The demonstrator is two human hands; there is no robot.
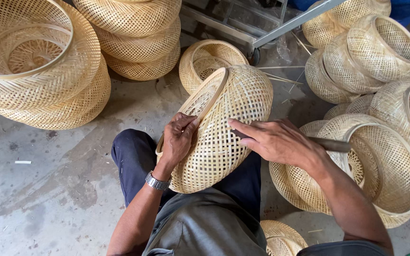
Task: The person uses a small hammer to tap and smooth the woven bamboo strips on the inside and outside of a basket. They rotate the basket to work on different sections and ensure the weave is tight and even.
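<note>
A: Where does the basket (224, 128) lie?

B: On the person's lap, tilted, rim turned toward the left and far side. It is a woven bamboo dome with a flat hoop (213, 95) set at its mouth.

A: State of the hands?

B: The left hand (179, 138) curls over the near-left rim, fingers closed on the hoop and weave, a wristwatch (157, 181) on its wrist. The right hand (274, 140) lies flat on the basket's right flank, index finger stretched over the weave. Its palm is closed around a dark, blade-like tool (329, 144) whose end projects to the right. The working tip is hidden under the hand.

A: Which step is in hand?

B: As a judgement, rim finishing: the hoop is being seated or trimmed while the left hand steadies the basket.

A: What does the next move call for?

B: Probably a firm left-hand hold, and the tool guided close along the rim without splitting the strips.

A: Surroundings?

B: Stacked baskets far left (39, 66), others at far centre (138, 42) and right (371, 161), all on a concrete floor (48, 189). A metal frame (271, 28) stands beyond.
</note>
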